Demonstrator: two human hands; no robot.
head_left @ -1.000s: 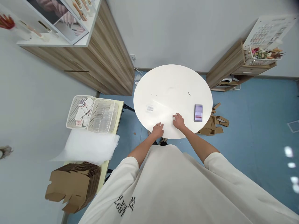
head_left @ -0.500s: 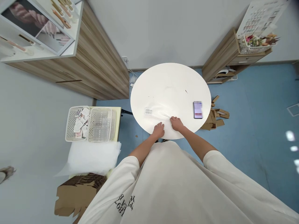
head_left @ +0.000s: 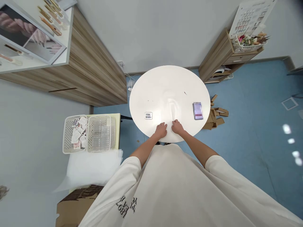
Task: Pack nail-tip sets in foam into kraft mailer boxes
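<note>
I stand at a round white table (head_left: 165, 82). My left hand (head_left: 161, 130) and my right hand (head_left: 177, 126) both lie near the table's front edge, close together, fingers bent on the surface, holding nothing I can see. A small clear packet (head_left: 148, 115) with dark dots lies left of my left hand. A phone (head_left: 198, 110) lies on the table to the right of my right hand.
A yellow side table at the left carries two white baskets (head_left: 88, 133), white foam sheets (head_left: 94, 165) and a stack of flat cardboard boxes (head_left: 73, 208). Cardboard pieces (head_left: 215, 116) lie on the blue floor at the right. Wooden cabinets (head_left: 94, 72) stand against the wall.
My right hand has slid left and back toward my left hand. The view has shifted a little to the right.
</note>
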